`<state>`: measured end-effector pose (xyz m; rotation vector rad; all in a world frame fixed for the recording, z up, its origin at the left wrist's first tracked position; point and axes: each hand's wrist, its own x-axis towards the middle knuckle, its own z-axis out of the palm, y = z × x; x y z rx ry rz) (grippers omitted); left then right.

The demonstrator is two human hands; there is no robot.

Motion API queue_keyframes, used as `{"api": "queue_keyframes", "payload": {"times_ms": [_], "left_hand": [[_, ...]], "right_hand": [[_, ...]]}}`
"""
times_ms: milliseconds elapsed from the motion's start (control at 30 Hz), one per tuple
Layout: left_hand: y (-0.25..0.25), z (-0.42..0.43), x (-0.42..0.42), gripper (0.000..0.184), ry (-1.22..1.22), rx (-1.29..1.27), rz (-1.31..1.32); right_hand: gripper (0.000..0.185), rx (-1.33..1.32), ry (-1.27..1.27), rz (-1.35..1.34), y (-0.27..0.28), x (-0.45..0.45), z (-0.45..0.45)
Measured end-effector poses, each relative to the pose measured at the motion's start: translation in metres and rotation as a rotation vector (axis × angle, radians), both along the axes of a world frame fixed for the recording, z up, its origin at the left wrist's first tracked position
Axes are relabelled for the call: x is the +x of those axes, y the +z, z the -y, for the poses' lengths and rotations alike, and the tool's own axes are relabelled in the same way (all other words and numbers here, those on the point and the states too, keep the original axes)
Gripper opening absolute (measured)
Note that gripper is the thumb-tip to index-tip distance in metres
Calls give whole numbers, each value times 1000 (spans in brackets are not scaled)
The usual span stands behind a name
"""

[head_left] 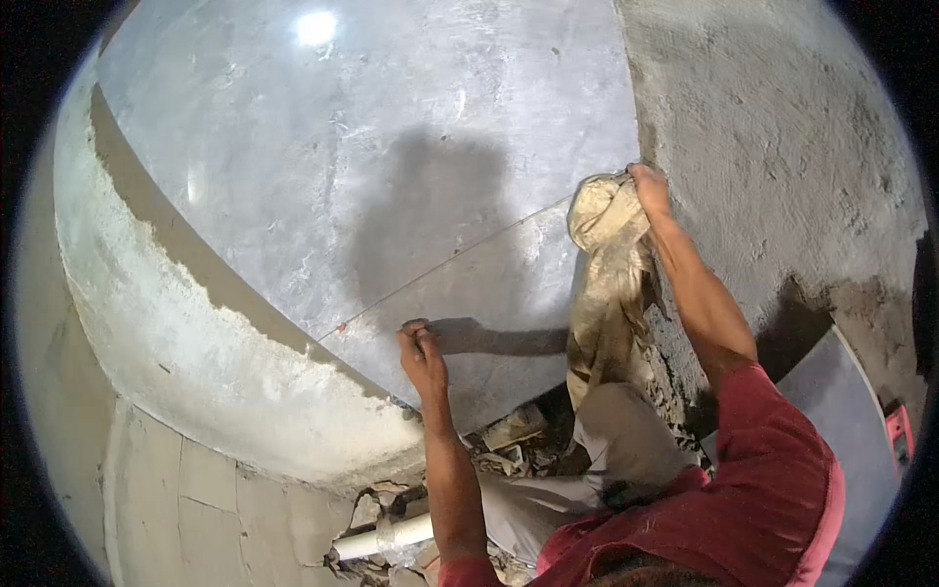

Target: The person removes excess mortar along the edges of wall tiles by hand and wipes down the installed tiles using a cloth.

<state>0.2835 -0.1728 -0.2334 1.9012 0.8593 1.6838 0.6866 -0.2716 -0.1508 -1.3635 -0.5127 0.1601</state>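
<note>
My left hand (424,362) is raised in front of the smooth grey wall panel (528,88), fingers curled tightly together. Whatever they may pinch is too small to make out. Up and to the right, my right hand (649,191) is closed at the top of a crumpled, dirt-stained tan cloth (608,293), which hangs down towards my knee. A thin string (455,254) slants across the panel, with a small red bit (340,328) near its lower left end. Its upper end passes behind the cloth towards my right hand. My left hand is below the string, apart from it.
Rough grey plaster (773,137) covers the wall on the right. A whitish ledge (196,323) curves along the left. Rubble and a white pipe (391,536) lie below my hands. A grey board (841,430) and a red object (899,435) are at the lower right.
</note>
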Motion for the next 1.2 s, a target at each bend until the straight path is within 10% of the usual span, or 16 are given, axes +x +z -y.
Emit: {"api": "queue_keyframes", "payload": {"times_ms": [300,400,500,1100,1200], "left_hand": [[4,-1,-14,23,50,-172,-82],[21,-3,-28,30,-183,-355,497],[68,2,-47,39,-20,-385,550],[83,-25,-48,29,342,-330,265],[71,-36,-58,25,98,-377,410]], "right_hand": [[48,-112,113,78,-45,81,-32],[52,-82,43,204,-39,68,-25],[53,-105,109,62,-25,47,-14],[40,-70,55,200,-24,38,-13],[46,2,72,9,-27,24,-2]]}}
